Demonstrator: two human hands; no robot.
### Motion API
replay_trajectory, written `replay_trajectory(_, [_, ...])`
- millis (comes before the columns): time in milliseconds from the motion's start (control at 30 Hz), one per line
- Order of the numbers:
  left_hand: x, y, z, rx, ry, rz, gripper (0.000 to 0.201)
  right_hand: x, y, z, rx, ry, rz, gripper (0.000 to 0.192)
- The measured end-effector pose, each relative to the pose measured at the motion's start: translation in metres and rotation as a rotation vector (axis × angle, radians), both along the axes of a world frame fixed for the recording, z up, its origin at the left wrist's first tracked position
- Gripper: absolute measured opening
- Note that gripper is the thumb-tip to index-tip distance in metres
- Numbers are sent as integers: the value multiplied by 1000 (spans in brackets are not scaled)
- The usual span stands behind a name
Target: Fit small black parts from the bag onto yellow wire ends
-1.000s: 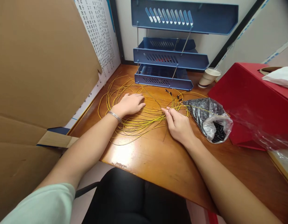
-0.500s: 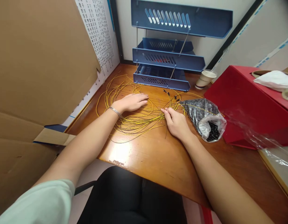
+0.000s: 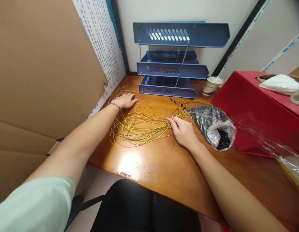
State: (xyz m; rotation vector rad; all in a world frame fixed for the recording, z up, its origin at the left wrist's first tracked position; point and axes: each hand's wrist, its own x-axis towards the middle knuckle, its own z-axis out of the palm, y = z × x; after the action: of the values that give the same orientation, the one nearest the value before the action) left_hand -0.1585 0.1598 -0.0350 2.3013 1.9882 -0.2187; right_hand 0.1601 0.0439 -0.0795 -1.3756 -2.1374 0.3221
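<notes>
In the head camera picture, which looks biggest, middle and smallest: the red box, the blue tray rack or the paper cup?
1. Blue tray rack and red box: alike, and the box is cut off by the edge.
2. Paper cup: clearly smallest, though farthest.

Left hand (image 3: pixel 125 100) flat on yellow wires (image 3: pixel 139 127), right hand (image 3: pixel 184 132) pinching wire bundle beside black bag (image 3: pixel 213 124), blue trays (image 3: pixel 172 69), cup (image 3: pixel 211 85), red box (image 3: pixel 258 109), tabletop (image 3: pixel 144 161)

Thin yellow wires (image 3: pixel 139 124) lie in loose tangled coils on the desk (image 3: pixel 164 167).
</notes>
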Motion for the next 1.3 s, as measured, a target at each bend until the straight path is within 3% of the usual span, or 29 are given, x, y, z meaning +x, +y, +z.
replay_trajectory(100, [1, 0, 6, 67, 42, 83, 69, 0, 0, 0, -8, -4, -7, 36])
replay_trajectory(167, [17, -12, 5, 113, 41, 18, 64, 0, 0, -1, -3, -11, -6, 36])
replay_trajectory(233, [43, -30, 1, 112, 5, -133, 58, 0, 0, 0, -1, -19, -6, 36])
replay_trajectory(333, [81, -55, -3, 88, -103, -474, 57, 0, -1, 0, -14, -34, -22, 36])
replay_trajectory(367, [90, -61, -3, 110, -118, -513, 56, 0, -1, 0, -20, -36, -29, 36])
replay_trajectory(433, [95, -66, -1, 161, -65, -473, 53, 1, -1, 1, -30, -33, -42, 36])
replay_trajectory(500, [83, -66, 2, 176, 87, -385, 50, 3, -1, 1, -38, -31, -60, 36])
replay_trajectory(700, [-9, -71, 18, 122, 289, -158, 43, 6, 0, 2, -64, -32, -88, 34])
replay_trajectory(800, [-30, -78, 26, 132, 343, -44, 37, 7, 1, 2, -60, -38, -117, 33])
replay_trajectory(867, [-17, -84, 26, 187, 317, -43, 41, 8, 2, 1, -49, -32, -133, 33])
replay_trajectory(967, [36, -90, 17, 262, 195, -131, 46, 11, 3, -1, -20, -10, -147, 34])
replay_trajectory(1033, [75, -92, 8, 273, -77, -193, 47, 12, 3, -2, -4, 23, -152, 35])
replay_trajectory(1100, [99, -92, -1, 257, -222, -163, 44, 13, 3, -2, 2, 70, -155, 34])
replay_trajectory(1200, [90, -94, -11, 280, -286, -82, 34, 12, 4, -1, 1, 105, -173, 33])
replay_trajectory(1300, [46, -100, -17, 275, -326, 35, 31, 11, 5, 0, -2, 121, -200, 33])
